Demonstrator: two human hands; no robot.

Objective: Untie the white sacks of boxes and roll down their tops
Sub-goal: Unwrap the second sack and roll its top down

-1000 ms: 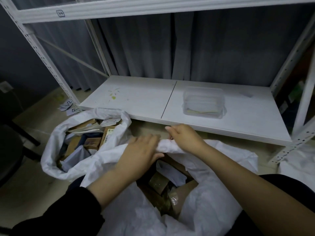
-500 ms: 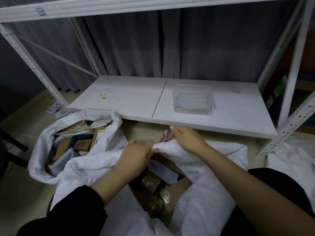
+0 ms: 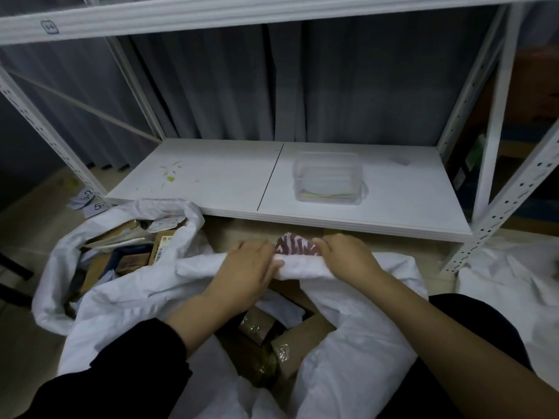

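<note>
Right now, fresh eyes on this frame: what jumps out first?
The left hand and right hand meet at the far rim of the near white sack, gripping its rolled edge, with a maroon patterned patch showing between them. Taped brown boxes fill its open mouth. To the left a second open sack holds more boxes, and behind, a clear plastic container sits on the white shelf.

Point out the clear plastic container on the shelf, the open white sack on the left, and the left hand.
Clear plastic container (image 3: 328, 178): head view, front wall.
Open white sack (image 3: 57, 261): head view, left rim.
Left hand (image 3: 246, 273): head view, back.
</note>
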